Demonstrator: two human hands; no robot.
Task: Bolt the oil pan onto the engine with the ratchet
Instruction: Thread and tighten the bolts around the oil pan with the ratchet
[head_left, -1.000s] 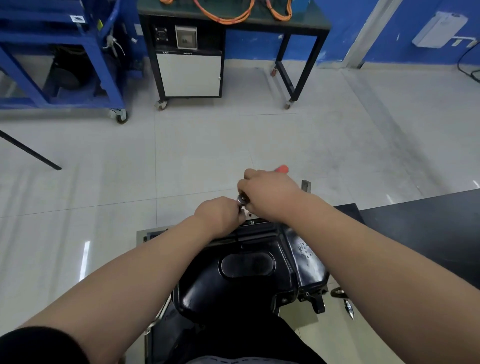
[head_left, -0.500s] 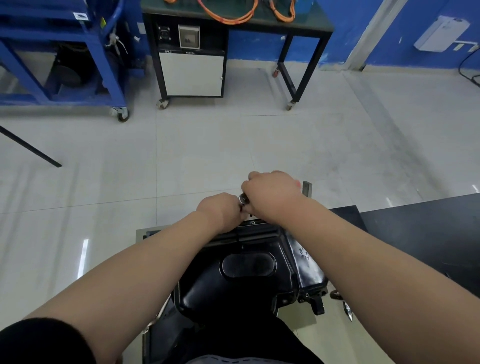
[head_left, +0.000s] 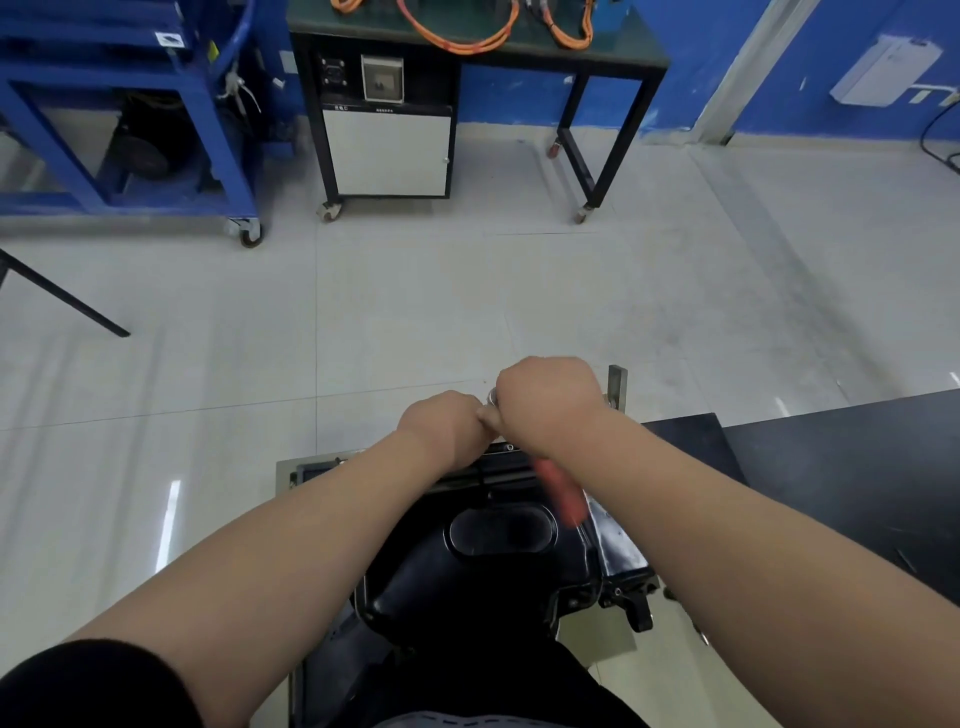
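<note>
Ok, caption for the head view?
The right hand grips the ratchet over the oil pan; left hand curled beside its head.

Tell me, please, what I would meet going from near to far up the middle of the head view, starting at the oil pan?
Oil pan → red ratchet handle → right hand gripping it → tiled floor → black workbench with orange cables on top.

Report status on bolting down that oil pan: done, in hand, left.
Done: the oil pan sits on the engine. In hand: the right hand grips the ratchet at the pan's far edge, red handle blurred; the left hand is curled beside its head, contents hidden. Left: bolt count cannot be judged; the hands cover the far flange.
</note>
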